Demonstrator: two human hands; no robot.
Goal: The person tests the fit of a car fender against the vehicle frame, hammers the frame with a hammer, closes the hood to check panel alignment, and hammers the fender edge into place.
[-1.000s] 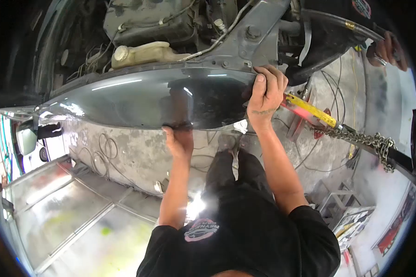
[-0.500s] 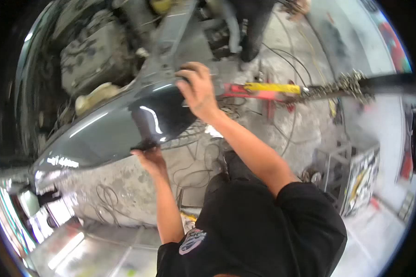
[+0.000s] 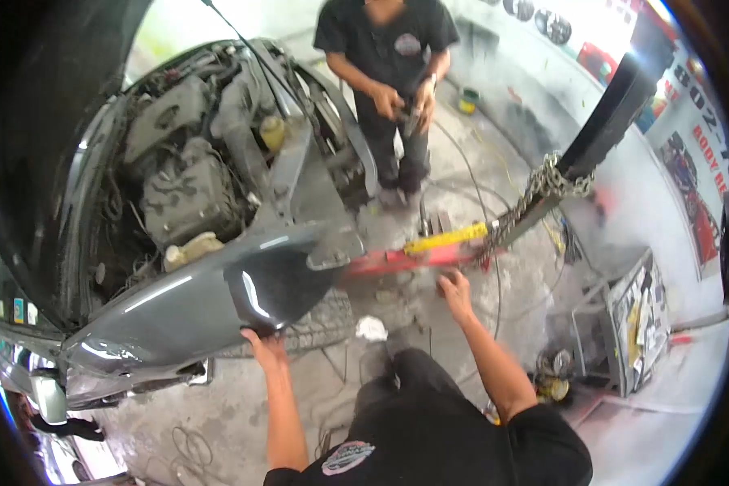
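A dark grey car fender stretches across the car's near side, with a glossy black patch toward its front end. My left hand grips the fender's lower edge at the wheel arch, thumb outside and fingers partly hidden underneath. Off the fender, my right hand hangs in the air just below the red bar, fingers loosely bent, with nothing visible in them. Beneath the arch shows a tyre. A yellow piece lies along the red bar.
Under the raised hood, the engine bay is exposed. Another person stands beyond the car's front, holding something dark. A chain wraps a black post. A metal cart stands at right; cables cross the floor.
My right hand has left the fender's front end and moved right and down. My left hand stays at the arch edge. The view has tilted up, bringing the other person into sight.
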